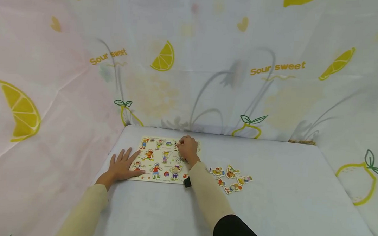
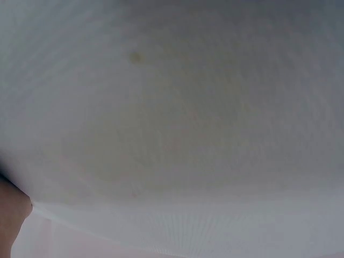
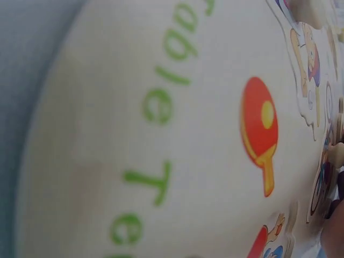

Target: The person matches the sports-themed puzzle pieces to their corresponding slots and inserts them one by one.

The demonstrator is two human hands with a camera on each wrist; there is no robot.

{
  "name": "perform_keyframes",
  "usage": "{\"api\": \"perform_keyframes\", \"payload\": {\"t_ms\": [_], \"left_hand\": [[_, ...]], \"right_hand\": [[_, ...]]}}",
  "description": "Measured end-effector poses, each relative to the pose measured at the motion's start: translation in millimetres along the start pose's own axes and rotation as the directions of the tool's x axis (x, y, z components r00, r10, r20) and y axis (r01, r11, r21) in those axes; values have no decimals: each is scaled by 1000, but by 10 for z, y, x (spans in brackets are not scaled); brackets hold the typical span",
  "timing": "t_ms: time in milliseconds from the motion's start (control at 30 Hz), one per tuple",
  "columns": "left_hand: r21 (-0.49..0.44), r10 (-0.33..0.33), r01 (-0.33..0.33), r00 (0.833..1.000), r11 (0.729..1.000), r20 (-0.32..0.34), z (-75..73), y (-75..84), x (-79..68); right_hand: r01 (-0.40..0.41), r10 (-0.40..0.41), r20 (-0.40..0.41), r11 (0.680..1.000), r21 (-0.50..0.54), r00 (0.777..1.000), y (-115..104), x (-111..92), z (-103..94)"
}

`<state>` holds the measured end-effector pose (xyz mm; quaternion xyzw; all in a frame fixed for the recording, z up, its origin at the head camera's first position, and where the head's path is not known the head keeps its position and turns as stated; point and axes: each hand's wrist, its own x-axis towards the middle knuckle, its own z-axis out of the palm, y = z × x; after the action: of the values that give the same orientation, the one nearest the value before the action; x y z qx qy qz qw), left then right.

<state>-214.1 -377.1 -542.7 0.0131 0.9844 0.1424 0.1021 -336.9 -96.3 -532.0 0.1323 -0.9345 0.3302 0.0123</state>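
A cream wooden puzzle board (image 1: 157,160) with printed sports figures lies at the back left of the table. My left hand (image 1: 121,166) rests flat on its left edge, fingers spread; in the left wrist view only a bit of skin (image 2: 11,220) shows. Over the board's upper right part, my right hand (image 1: 188,148) has curled fingers pinching a small puzzle piece (image 1: 177,145), mostly hidden by the hand. The right wrist view shows the board's printed table tennis bat (image 3: 259,126) large, with fitted pieces and small knobs at the right edge.
Several loose figure pieces (image 1: 232,171) lie in a cluster to the right of the board, beside my right forearm. White cloth covers the table (image 1: 284,192). A lemon-patterned curtain (image 1: 203,90) stands behind and along the sides.
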Motion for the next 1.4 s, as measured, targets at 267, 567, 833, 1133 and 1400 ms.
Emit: {"api": "perform_keyframes", "payload": {"t_ms": [267, 567, 833, 1133, 1400], "left_hand": [[-2, 3, -3, 1000, 1000, 1, 70, -56, 19], [0, 11, -11, 1000, 1000, 6, 5, 28, 13], [-12, 12, -12, 1000, 1000, 6, 48, 49, 3], [-14, 2, -1, 1000, 1000, 28, -49, -20, -53], [-12, -3, 3, 999, 1000, 35, -24, -5, 11]], "right_hand": [[-16, 15, 17, 1000, 24, 1000, 56, -4, 23], [-11, 12, -3, 998, 54, 1000, 74, -13, -33], [-31, 29, 32, 998, 58, 999, 133, -22, -58], [92, -72, 189, 991, -100, 979, 23, 42, -222], [255, -193, 234, 926, -277, 953, 363, -29, -499]]}}
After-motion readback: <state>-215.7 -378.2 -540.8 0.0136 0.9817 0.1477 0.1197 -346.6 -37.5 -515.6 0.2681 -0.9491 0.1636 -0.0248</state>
